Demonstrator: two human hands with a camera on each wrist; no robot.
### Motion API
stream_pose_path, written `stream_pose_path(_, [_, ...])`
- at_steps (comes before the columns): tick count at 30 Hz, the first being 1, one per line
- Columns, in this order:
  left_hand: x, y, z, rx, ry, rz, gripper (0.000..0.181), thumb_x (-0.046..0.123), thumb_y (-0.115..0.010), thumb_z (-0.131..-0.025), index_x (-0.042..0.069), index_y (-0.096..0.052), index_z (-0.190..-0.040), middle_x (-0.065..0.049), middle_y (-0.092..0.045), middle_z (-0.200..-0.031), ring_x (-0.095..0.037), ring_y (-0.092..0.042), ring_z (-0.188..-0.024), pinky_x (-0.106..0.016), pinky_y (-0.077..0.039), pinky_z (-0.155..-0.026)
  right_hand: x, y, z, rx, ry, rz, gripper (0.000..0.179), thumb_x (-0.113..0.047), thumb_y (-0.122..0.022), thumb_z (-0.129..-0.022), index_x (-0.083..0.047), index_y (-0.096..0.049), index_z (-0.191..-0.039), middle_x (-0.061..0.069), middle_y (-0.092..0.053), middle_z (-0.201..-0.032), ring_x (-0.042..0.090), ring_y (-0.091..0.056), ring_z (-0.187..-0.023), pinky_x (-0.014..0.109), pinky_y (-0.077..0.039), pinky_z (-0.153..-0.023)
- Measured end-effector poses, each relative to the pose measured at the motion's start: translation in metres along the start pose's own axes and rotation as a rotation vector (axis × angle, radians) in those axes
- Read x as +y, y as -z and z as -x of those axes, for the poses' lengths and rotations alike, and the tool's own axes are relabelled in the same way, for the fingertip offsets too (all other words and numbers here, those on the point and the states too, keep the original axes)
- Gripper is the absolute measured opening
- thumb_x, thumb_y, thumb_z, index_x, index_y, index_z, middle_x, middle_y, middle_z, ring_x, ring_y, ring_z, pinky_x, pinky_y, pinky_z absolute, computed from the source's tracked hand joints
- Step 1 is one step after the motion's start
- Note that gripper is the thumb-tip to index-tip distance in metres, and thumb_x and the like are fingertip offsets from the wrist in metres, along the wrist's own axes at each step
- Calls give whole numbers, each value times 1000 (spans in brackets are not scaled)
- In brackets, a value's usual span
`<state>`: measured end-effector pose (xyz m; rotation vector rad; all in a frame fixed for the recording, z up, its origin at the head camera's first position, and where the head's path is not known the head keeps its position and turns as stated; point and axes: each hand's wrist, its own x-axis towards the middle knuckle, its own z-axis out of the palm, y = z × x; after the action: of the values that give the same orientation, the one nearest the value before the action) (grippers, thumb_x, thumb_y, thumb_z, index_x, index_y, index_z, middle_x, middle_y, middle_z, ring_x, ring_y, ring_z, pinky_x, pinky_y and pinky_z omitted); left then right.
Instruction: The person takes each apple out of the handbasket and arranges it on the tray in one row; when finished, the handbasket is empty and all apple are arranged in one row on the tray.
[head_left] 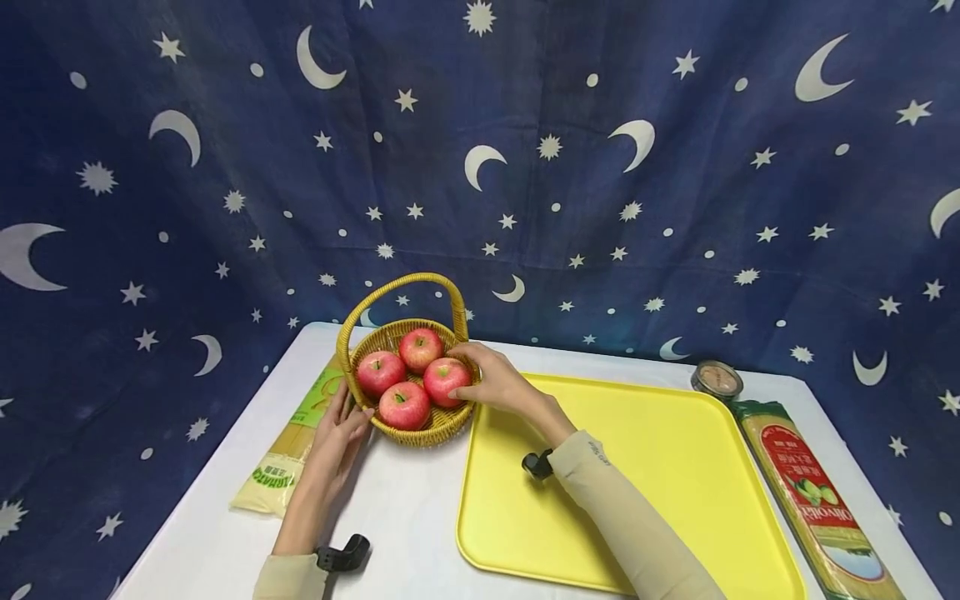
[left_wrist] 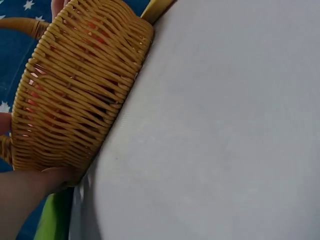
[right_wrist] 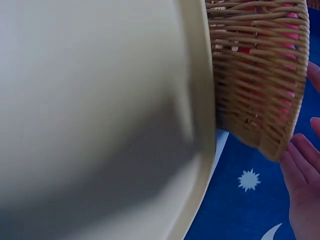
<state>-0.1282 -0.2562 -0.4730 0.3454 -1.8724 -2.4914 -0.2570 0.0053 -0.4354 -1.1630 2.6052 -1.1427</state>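
A wicker basket (head_left: 427, 435) with a tall arched handle (head_left: 408, 280) holds several red apples (head_left: 406, 406). My left hand (head_left: 335, 442) grips the basket's left side, its thumb near the rim. The left wrist view shows that hand (left_wrist: 25, 192) low against the woven wall (left_wrist: 75, 90). On the opposite side, my right hand (head_left: 498, 382) reaches over the rim, with thumb and forefinger spread beside the rightmost apple (head_left: 446, 381). Other fingers (right_wrist: 300, 162) of the right hand extend straight along the basket's outer edge in the right wrist view.
Just right of the basket lies a yellow tray (head_left: 645, 467). A pasta bag (head_left: 281, 467) lies under the left forearm's side. At the far right are a long red-labelled pack (head_left: 813, 492) and a small round container (head_left: 717, 379). A starry blue cloth (head_left: 525, 167) hangs behind.
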Motion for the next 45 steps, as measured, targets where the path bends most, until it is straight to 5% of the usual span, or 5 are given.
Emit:
stream_pose_path(8, [-5, 2, -7, -67, -32, 6, 94, -3, -51, -97, 19, 9, -166, -1, 6, -175, -18, -1, -160, -37, -10, -129, -10, -8, -6, -129, -51, 103, 72, -20, -86, -81, -4, -55, -144, 14, -52, -147, 32, -49, -137, 48, -47, -114])
stream_pose_path(15, [-3, 6, -9, -110, 0, 17, 98, -4, -53, -97, 23, 11, -166, 2, 8, -174, -17, 1, -160, -40, -7, -130, -16, -14, -4, -182, -73, 200, 74, -18, -85, -83, -5, -51, -148, 16, -53, -146, 30, -45, -138, 45, -46, -115])
stream_pose_path(23, [-5, 5, -12, -122, 2, 50, 98, -5, -53, -97, 23, 10, -166, 3, 10, -174, -16, 3, -160, -39, -8, -129, -9, -17, 2, -88, -30, 246, 71, -19, -85, -83, -6, -54, -145, 15, -56, -137, 30, -48, -128, 44, -52, -108])
stream_pose_path(36, [1, 12, -17, -125, 25, 4, 101, -2, -53, -96, 26, 16, -164, 5, 15, -173, -16, 9, -160, -40, -4, -130, -25, -19, 27, 195, -113, -100, 77, -33, -87, -82, -16, -51, -148, 7, -48, -137, 24, -54, -125, 45, -53, -108])
stream_pose_path(45, [4, 17, -22, -163, 0, -63, 102, -5, -51, -94, 27, 15, -165, 4, 13, -174, -15, 7, -160, -41, 1, -131, -38, -6, 51, 255, -111, -118, 83, -35, -87, -82, -13, -47, -152, 7, -48, -139, 23, -56, -125, 46, -53, -108])
